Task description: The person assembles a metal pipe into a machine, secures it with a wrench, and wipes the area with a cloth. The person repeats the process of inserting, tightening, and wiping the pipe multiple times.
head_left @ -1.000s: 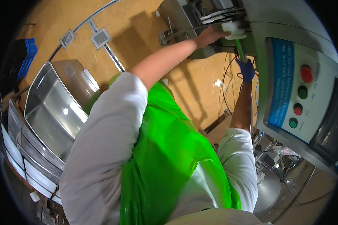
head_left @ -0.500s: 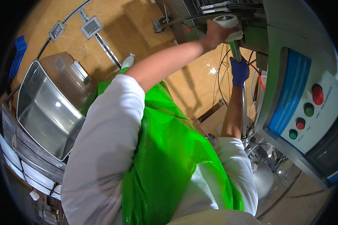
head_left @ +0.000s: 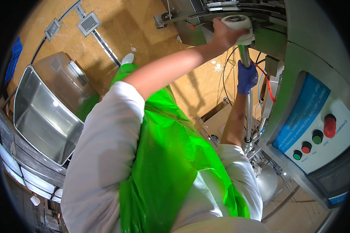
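My left hand (head_left: 226, 34), bare, wraps around the side of a thick white ring-shaped piece (head_left: 245, 38) with a dark hole in its top. That piece sits at the upper end of a long shiny metal tube (head_left: 249, 112). Lower down, my right hand (head_left: 247, 77), in a blue glove, is closed around the same tube. Towards me the tube runs down along my right forearm to a metal fitting (head_left: 247, 144). Whether the white piece is hard or soft I cannot make out.
At right stands a steel machine with a control panel (head_left: 319, 136) carrying red and green buttons. Red and black cables (head_left: 269, 87) hang beside the tube. A deep steel tub (head_left: 46, 112) stands at left. Drain grates (head_left: 88, 23) lie in the tan floor. A green apron covers me.
Both hands keep their hold on the white piece and the tube. The view has shifted slightly, so the tub sits further left and the control panel's buttons lower.
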Tool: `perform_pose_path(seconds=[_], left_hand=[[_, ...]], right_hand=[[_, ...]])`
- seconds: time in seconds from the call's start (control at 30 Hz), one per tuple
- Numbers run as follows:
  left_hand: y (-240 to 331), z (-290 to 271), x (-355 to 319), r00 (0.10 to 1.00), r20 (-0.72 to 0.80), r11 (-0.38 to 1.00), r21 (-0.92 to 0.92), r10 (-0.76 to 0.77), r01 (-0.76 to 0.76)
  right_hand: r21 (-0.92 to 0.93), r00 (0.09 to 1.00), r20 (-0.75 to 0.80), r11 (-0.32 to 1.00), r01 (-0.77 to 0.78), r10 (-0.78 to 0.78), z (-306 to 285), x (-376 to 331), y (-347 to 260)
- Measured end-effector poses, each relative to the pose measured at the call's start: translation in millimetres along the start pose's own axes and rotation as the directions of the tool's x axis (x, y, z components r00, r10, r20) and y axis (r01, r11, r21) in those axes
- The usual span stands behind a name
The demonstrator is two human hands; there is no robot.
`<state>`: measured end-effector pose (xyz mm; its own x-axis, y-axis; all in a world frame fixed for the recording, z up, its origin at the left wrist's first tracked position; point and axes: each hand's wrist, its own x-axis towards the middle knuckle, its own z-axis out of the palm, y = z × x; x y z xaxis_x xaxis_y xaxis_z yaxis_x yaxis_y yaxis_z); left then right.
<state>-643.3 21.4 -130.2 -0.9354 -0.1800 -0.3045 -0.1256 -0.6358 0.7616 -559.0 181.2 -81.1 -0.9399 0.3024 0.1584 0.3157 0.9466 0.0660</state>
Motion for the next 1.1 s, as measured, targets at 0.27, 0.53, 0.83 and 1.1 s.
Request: perform_pose_path(seconds=[0.27,0.53,0.83,1.1], left_hand=[[-3.5,59.2,3.3,0.983,-0.172,0.980,0.173,-0.071,0.101],[8.8,63.0,0.3,0.975,-0.145,0.967,0.168,-0.169,0.193],[25.2,38.2,-20.2,0.960,0.021,0.856,0.459,-0.278,0.238],[-55.2,-86.8,-47.5,0.904,0.412,0.751,0.631,-0.115,-0.193]], right_hand=[[-0.033,0.989,0.092,0.993,-0.111,0.114,3.6,29.9,11.8],[-0.086,0.990,0.088,0.991,-0.099,0.107,9.2,52.7,8.7],[-0.007,0.969,0.158,0.982,-0.190,0.188,4.9,74.5,16.8],[0.066,0.991,0.120,0.996,-0.065,0.057,-13.8,59.9,28.6]])
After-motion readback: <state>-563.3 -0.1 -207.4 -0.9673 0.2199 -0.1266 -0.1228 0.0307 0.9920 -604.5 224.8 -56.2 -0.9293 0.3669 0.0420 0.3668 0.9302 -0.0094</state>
